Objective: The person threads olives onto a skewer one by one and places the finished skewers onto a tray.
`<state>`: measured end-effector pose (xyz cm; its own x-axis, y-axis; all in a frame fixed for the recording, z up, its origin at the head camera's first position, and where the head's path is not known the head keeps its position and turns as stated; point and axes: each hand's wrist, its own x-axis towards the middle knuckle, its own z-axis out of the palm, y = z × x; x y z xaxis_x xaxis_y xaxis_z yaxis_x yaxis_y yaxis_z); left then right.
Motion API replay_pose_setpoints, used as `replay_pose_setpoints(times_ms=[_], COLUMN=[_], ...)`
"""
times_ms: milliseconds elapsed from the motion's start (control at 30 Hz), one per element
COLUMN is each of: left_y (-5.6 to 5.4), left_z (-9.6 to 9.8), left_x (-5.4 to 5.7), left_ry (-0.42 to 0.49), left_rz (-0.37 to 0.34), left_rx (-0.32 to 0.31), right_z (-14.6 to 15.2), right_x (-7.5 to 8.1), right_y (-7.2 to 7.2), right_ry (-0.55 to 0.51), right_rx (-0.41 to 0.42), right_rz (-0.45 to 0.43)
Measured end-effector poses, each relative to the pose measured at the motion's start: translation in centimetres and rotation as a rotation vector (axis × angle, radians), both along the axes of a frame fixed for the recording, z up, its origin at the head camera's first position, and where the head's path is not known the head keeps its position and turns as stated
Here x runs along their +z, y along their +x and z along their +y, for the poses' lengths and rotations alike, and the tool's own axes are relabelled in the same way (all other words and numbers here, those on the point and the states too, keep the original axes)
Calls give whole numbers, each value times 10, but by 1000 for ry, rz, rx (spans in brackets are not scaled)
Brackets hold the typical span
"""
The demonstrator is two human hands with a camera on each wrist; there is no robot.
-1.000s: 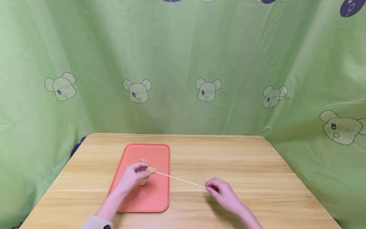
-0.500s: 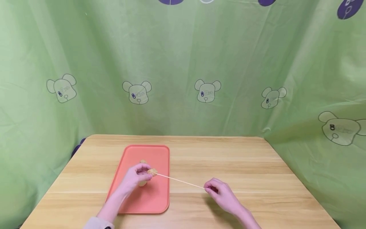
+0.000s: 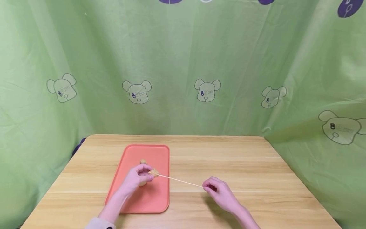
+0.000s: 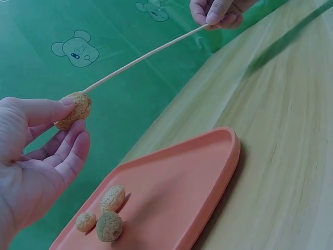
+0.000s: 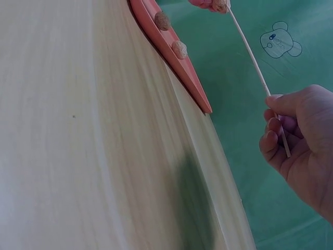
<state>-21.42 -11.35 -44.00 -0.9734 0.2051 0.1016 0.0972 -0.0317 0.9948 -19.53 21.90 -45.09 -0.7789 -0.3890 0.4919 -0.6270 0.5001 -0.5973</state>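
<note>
My left hand (image 3: 135, 178) pinches a tan, wrinkled, fried-looking ball (image 4: 78, 110) between thumb and fingers, above the pink tray. A thin wooden skewer (image 3: 180, 180) runs into this ball from the right. In the head view a short pale bit of it shows on the ball's left side. The skewer's other end is pinched by my right hand (image 3: 221, 193) over the table, its tail lying across the palm in the right wrist view. Three similar balls, among them a darker one (image 4: 110, 226), rest on the tray (image 3: 155, 200) below my left hand, which partly hides them in the head view.
The tray lies on the left part of a light wooden table (image 3: 257, 165). Green curtains (image 3: 177, 47) printed with bear heads hang behind and on both sides of the table.
The ball has shifted slightly right with my left hand, and a bit of skewer now shows on its left side. My right hand has come slightly left, still pinching the skewer.
</note>
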Motion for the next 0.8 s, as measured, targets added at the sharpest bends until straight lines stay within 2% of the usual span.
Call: replay_pose_setpoints(times_ms=[200,500,800], left_y=[0,2,3], left_z=[1,4,3], left_x=[-1,-3,-2], left_ry=[-13,-12,132], left_rz=[-1,-21,-80], left_rx=[2,-8,2], right_z=[-1,3,16], right_x=[1,1,-3], right_y=[0,5,4], right_ry=[-7,-28,-35], right_rx=[2,34,27], right_rz=[17,-70,-79])
